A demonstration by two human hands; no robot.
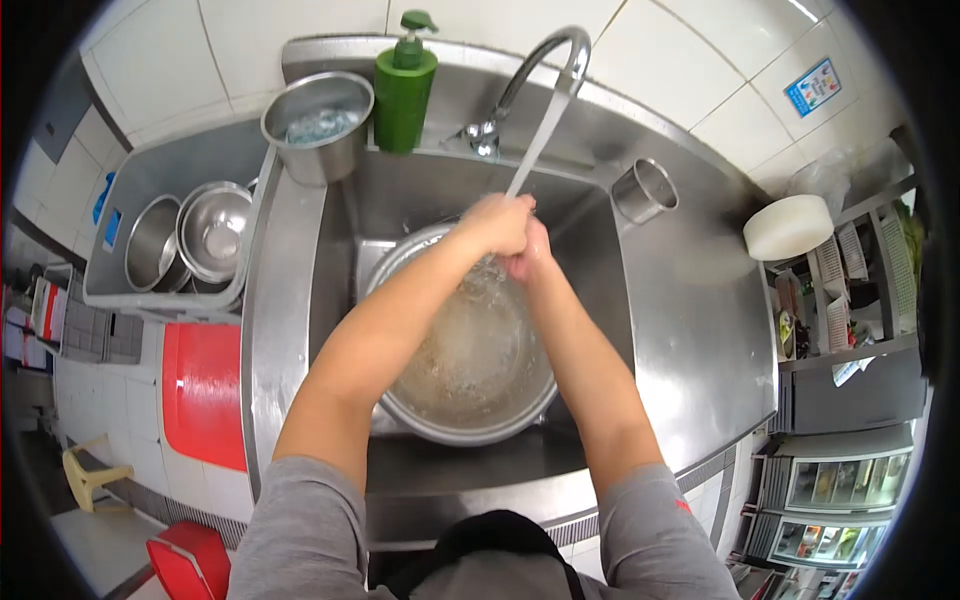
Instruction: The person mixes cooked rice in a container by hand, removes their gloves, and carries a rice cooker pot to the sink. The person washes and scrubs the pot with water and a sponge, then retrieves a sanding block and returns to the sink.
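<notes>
My left hand [495, 224] is closed over my right hand [532, 250], the two pressed together in the running water [537, 145]. The fingers of my right hand look curled, and the left hand partly covers them. I cannot make out anything between the hands. Water falls onto them from the curved metal faucet [548, 45]. Just below the hands, a large round metal basin [470, 437] sits in the sink [590, 330], holding cloudy, bubbly water [465, 345].
Behind the sink's left corner stand a metal container [318, 160] and a green pump bottle [404, 95]. A grey bin [105, 280] at left holds metal bowls [215, 230]. A metal cup [645, 191] is on the right counter [700, 320], with a white round block [788, 227] beyond.
</notes>
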